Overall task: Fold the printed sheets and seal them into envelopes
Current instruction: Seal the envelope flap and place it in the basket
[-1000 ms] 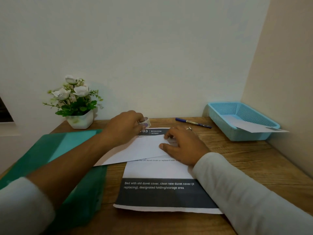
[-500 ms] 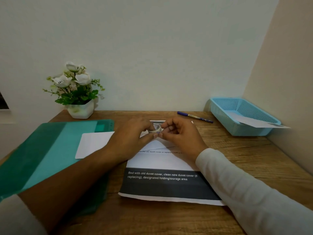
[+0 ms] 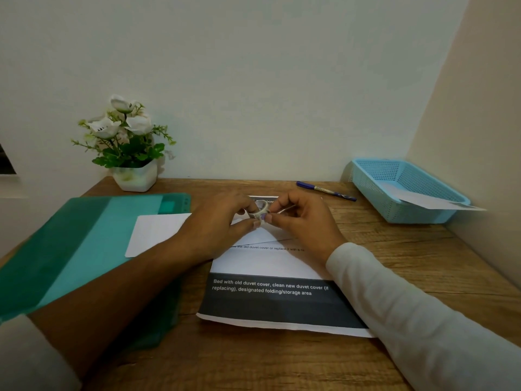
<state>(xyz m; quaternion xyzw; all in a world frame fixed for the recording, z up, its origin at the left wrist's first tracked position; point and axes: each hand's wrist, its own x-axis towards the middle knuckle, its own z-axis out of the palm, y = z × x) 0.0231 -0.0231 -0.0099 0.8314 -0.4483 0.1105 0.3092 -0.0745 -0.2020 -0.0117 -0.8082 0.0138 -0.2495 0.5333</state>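
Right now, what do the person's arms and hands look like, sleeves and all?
The right sleeve is long and off-white, reaching the wrist of the right hand. The left sleeve, the same pale cloth, is pushed up near the elbow, leaving the forearm bare down to the left hand. No gloves or watch show.

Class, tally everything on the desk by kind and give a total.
Papers and envelopes: 3
Tape roll: 1
Pen: 1
Basket: 1
Folder: 1
Potted plant: 1
Total: 8
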